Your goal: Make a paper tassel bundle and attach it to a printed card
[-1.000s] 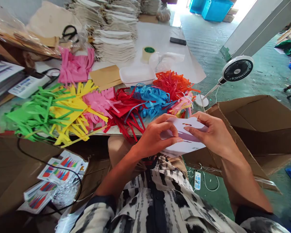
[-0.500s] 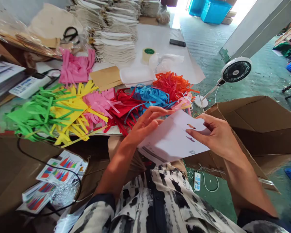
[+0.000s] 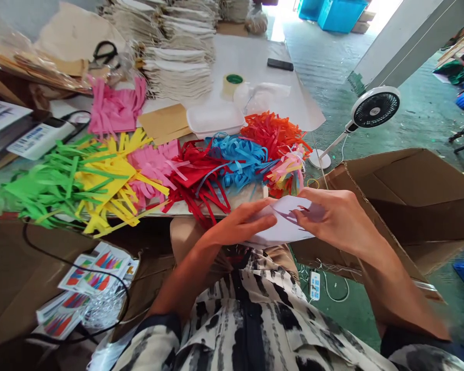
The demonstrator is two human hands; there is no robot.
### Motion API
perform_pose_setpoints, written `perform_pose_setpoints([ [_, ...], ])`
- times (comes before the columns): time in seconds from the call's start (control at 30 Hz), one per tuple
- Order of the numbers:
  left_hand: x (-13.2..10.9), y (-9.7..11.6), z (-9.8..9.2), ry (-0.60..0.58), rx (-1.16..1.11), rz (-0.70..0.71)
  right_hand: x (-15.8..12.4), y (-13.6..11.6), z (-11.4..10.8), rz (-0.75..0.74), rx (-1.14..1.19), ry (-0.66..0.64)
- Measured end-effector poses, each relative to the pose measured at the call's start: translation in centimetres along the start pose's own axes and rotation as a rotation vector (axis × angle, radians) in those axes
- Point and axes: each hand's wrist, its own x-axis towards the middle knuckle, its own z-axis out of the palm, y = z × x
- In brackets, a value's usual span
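A white paper card [image 3: 282, 228] with small cut-out holes is held above my lap, tipped so that its face looks foreshortened. My left hand [image 3: 246, 222] grips its left side, thumb on top. On the opposite side, my right hand [image 3: 330, 215] pinches the card by the holes between thumb and fingers. Just beyond the card lies a bunch of pastel tissue strips [image 3: 286, 172]. Blue tassel strips [image 3: 237, 157] and red tassel strips [image 3: 195, 167] lie at the table's near edge, left of that bunch.
Green [image 3: 46, 183] and yellow fringes [image 3: 108, 180] lie at left. Behind are a white plastic tray [image 3: 215, 119], a tape roll [image 3: 233, 85], black scissors [image 3: 105, 53] and cloth stacks [image 3: 180, 72]. An open cardboard box [image 3: 406, 201] and a fan [image 3: 376, 107] stand at right.
The card has tilted and sunk slightly, showing less of its face. My hands have come closer together on it, and the pastel strips behind show more fully.
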Motion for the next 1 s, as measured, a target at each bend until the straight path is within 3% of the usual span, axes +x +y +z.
perform_pose_setpoints([
  [0.1, -0.1, 0.1, -0.6, -0.038, -0.164, -0.011, -0.7, -0.1, -0.1, -0.071, -0.016, 0.055],
  [0.2, -0.2, -0.1, -1.0, -0.155, -0.316, -0.049, -1.1, 0.0, -0.2, -0.125, -0.026, 0.121],
  [0.33, -0.1, -1.0, -0.3, -0.203, -0.519, -0.057, -0.9, 0.1, -0.4, -0.15, -0.035, 0.141],
  [0.53, 0.2, -1.0, 0.9, 0.008, -0.619, 0.044, 0.2, 1.0, -0.4, -0.114, 0.122, 0.0],
  [0.73, 0.1, -1.5, 0.5, 0.096, -0.562, 0.004, 1.5, 2.9, -0.1, 0.06, 0.456, -0.08],
  [0.9, 0.4, -2.4, 1.0, 0.34, -0.326, -0.112, 2.1, 3.5, 0.5, 0.105, 0.495, 0.078],
  [1.0, 0.7, -2.4, 0.9, 0.455, -0.38, -0.105, 1.6, 3.0, 1.2, 0.081, 0.402, 0.317],
])
